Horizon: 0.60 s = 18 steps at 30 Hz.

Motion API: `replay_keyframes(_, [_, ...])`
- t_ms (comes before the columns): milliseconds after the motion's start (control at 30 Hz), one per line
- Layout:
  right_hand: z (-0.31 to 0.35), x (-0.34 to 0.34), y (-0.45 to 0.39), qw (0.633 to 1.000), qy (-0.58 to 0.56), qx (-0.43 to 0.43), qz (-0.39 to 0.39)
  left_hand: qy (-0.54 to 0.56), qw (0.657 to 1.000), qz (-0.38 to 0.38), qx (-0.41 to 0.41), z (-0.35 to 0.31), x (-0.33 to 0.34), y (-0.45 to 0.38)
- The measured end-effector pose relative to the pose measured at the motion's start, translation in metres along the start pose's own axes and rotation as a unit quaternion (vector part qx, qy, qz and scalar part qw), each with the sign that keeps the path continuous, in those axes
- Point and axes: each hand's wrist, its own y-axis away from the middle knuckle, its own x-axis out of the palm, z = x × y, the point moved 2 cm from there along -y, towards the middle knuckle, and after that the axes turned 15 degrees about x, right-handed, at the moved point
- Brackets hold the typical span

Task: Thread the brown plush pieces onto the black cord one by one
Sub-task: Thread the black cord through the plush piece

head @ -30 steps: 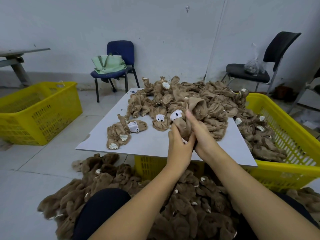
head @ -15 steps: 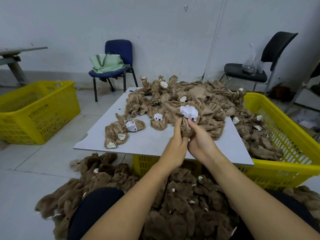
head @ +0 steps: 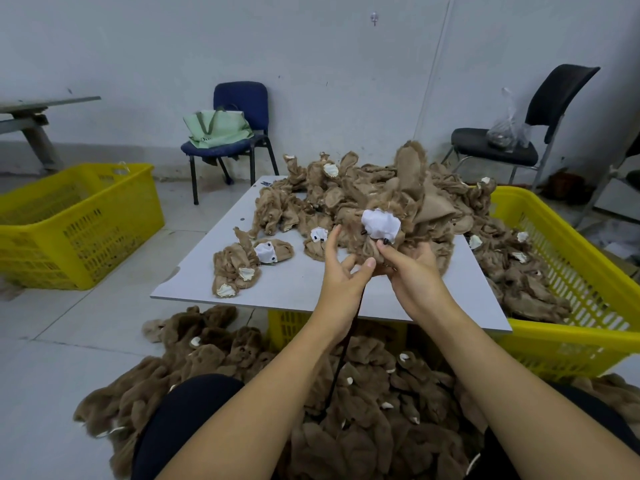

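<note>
**Plush piece held up over the board, cord hanging below the left hand**

Plush piece (head: 398, 216), brown with a white face patch, is held above the near edge of the grey board (head: 207, 271). The right hand (head: 412, 271) pinches it from below, thumb and fingertips curled into the fabric just under the patch. Its long ear or limb points up and away from the person, so the piece's long axis runs roughly upright, with the gripped end lowest.

The left hand (head: 341, 271) sits just beside it on the left, fingers half spread, the forefinger raised toward the fabric and the thumb tip near the right hand's fingers. The cord (head: 341, 368) drops from under this hand toward the pile (head: 363, 427) of pieces on the floor; whether the left hand actually grips the cord end I cannot tell.

The cord end seems to lie directly below and left of the gripped end, so the left hand is the nearer one to feed it upward into the piece.
</note>
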Motion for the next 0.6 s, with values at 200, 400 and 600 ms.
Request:
replay_keyframes(200, [-0.009,0.003,0.004,1.000,0.028,-0.002,0.011,0.011,0.997,-0.080,-0.016,0.001,-0.001,-0.001])
replay_keyframes(400, [-0.005,-0.002,0.004,0.993,0.111,0.027,0.004,-0.165,0.980,-0.068,0.090,-0.010,-0.008,-0.003])
replay_keyframes(600, [0.000,-0.010,0.002,0.984,0.139,0.110,-0.021,-0.305,0.934,0.034,0.183,-0.024,-0.020,-0.019])
